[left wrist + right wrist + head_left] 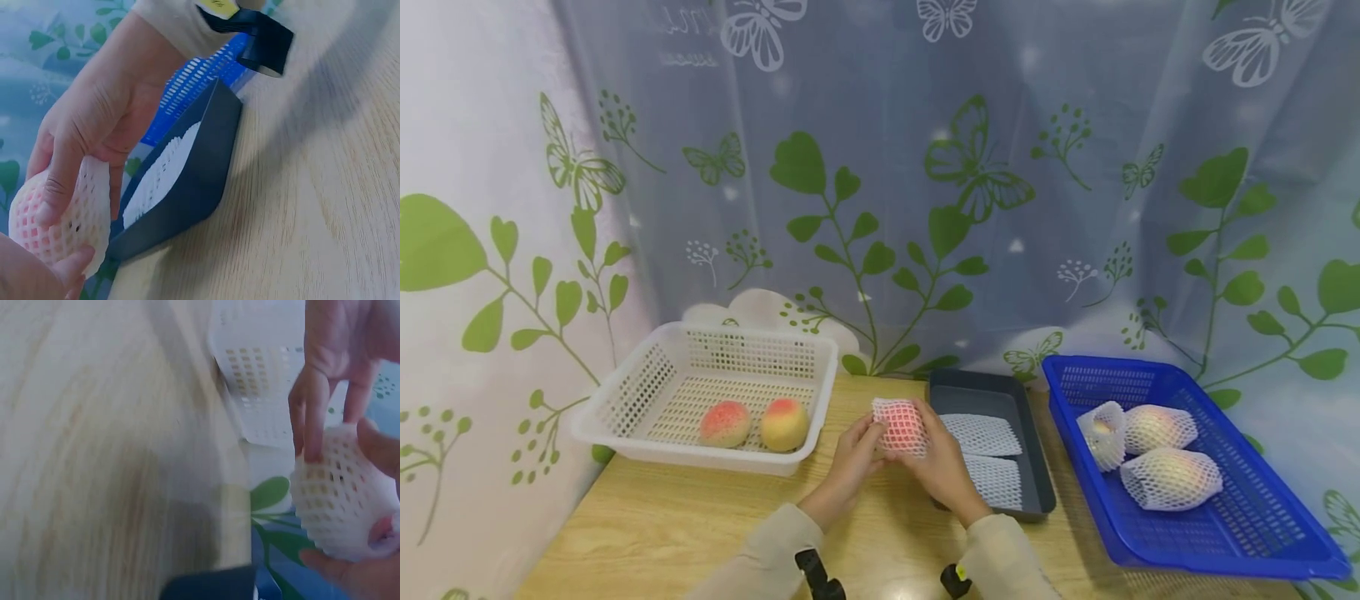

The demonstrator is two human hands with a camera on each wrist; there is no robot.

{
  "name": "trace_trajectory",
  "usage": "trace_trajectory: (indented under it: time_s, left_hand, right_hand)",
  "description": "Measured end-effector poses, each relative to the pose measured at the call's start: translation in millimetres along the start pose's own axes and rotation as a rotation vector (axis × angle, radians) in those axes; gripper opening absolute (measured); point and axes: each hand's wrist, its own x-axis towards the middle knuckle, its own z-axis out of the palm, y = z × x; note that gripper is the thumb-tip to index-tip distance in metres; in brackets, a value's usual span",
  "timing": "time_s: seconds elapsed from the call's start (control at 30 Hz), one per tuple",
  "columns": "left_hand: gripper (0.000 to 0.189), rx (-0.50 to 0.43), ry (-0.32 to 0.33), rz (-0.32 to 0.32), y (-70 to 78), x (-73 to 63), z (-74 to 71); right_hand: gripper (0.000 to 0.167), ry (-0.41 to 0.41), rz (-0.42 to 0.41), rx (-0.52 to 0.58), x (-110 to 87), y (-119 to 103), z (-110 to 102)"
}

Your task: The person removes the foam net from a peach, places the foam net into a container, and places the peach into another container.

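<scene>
A pinkish-red peach [901, 429] in a white foam net sleeve [328, 490] is held up above the table between both hands. From the left side, my left hand [852, 457] grips it with the thumb bent over the mesh. Opposite, my right hand [942, 462] curls its fingers round the netted fruit. Close up in the left wrist view, the right hand's thumb lies across the mesh, and the left hand's fingers touch the sleeve's lower side. Part of the fruit is covered by the fingers.
To the left, a white basket [700, 457] holds two bare peaches [725, 424]. Beside the right hand lies a dark grey tray [1037, 467] with flat foam net sleeves [992, 482]. At the far right, a blue basket [1097, 517] contains several netted fruits [1171, 479]. A printed curtain hangs behind.
</scene>
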Motion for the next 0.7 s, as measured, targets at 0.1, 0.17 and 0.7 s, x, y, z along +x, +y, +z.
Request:
trace_trajectory:
  time_s: [0.1, 0.17, 0.7]
  left_hand:
    - [0.056, 0.003, -0.012, 0.029, 1.2, -2.6, 4.0]
    - [0.056, 0.012, -0.027, 0.045, 3.1, -4.3, 6.5]
    - [0.035, 0.252, 0.024, 0.201, 7.6, -11.7, 4.0]
  right_hand:
    - [0.096, -0.027, 0.027, 0.019, 0.3, 2, -7]
    - [0.100, -0.041, 0.048, 0.035, 0.5, 3, -12]
    - [0.093, -0.131, 0.155, 0.194, -3.1, 9, -51]
